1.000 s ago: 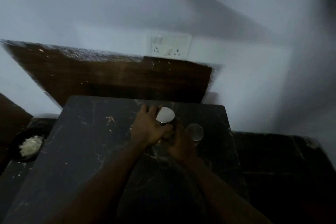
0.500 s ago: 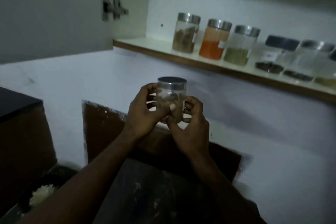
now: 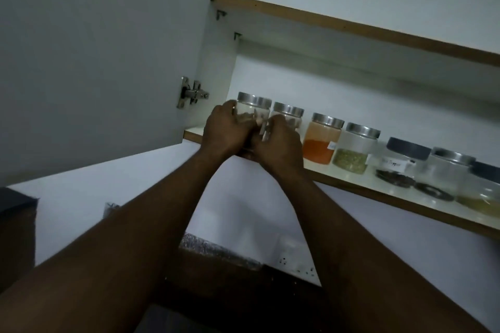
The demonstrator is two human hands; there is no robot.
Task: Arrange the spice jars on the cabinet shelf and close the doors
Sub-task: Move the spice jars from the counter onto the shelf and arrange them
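A clear spice jar (image 3: 253, 108) with a silver lid stands at the left end of the lower cabinet shelf (image 3: 349, 180). My left hand (image 3: 226, 130) grips its left side and my right hand (image 3: 280, 143) grips its right side; the jar's lower part is hidden behind both hands. To its right runs a row of jars: one with a silver lid (image 3: 288, 115), an orange-filled one (image 3: 322, 140), a green-filled one (image 3: 355, 146), a dark-lidded one (image 3: 400, 162) and more. The left cabinet door (image 3: 94, 57) stands wide open.
An upper shelf (image 3: 351, 25) runs above the jars. The door hinge (image 3: 190, 93) sits just left of my hands. Below are the white wall, a socket (image 3: 295, 265), a brown backsplash (image 3: 230, 265) and a dark edge (image 3: 13, 200) at far left.
Both hands lifted the jar from the dark counter up to the shelf and set it at the left end of the row. The view tilted upward with it.
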